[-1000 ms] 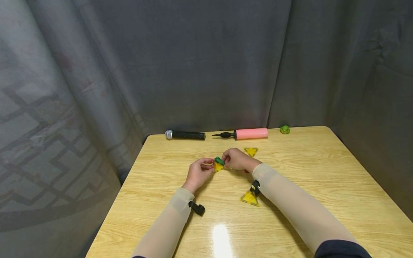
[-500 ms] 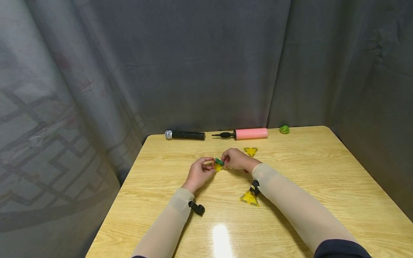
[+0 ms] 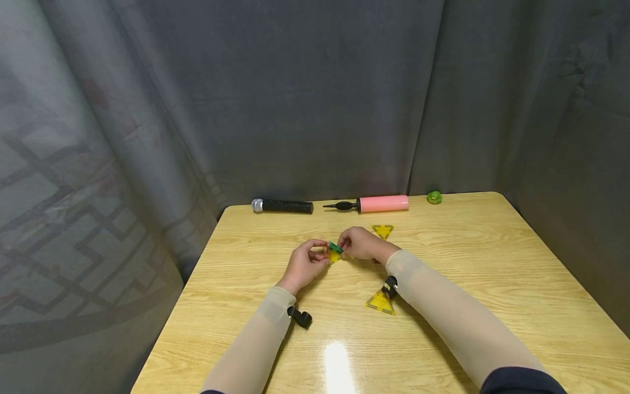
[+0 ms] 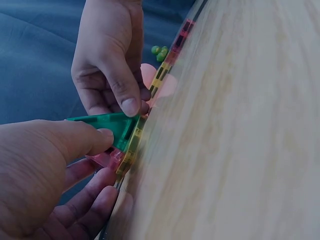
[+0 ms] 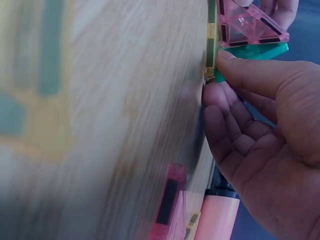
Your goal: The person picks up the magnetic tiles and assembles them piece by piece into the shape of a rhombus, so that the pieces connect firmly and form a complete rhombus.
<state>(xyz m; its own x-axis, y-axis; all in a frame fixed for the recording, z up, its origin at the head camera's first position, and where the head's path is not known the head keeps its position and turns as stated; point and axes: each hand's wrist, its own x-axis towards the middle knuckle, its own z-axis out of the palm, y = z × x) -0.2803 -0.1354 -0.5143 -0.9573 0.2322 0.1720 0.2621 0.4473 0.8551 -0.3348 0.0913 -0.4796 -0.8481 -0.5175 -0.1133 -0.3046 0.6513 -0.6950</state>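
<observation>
Two bare hands meet over the wooden table (image 3: 256, 306), past its middle toward the far edge. At the left, a black microphone with a silver head (image 3: 283, 206) lies along the far edge, nearer the far-left corner. The left hand (image 3: 301, 268) pinches a translucent pink plastic tile (image 5: 245, 27), its fingers bent, one digit also on the face of a translucent green plastic triangle (image 4: 111, 124). Both pieces stand on a translucent yellow plastic triangle (image 3: 333, 256), flat on the tabletop. The right hand (image 3: 361, 243) grasps the green triangle's corner between thumb and fingers, hardly parted. Behind it, along the far edge, lies a pink hand pump with a black nozzle (image 3: 383, 204). A second yellow triangle (image 3: 380, 302) lies toward the near edge, partly covered by the right wrist's black camera (image 3: 390, 286); a third yellow triangle (image 3: 382, 231) sits just beyond the right hand. Furthest right, a small green toy (image 3: 434, 197) rests by the far edge.
</observation>
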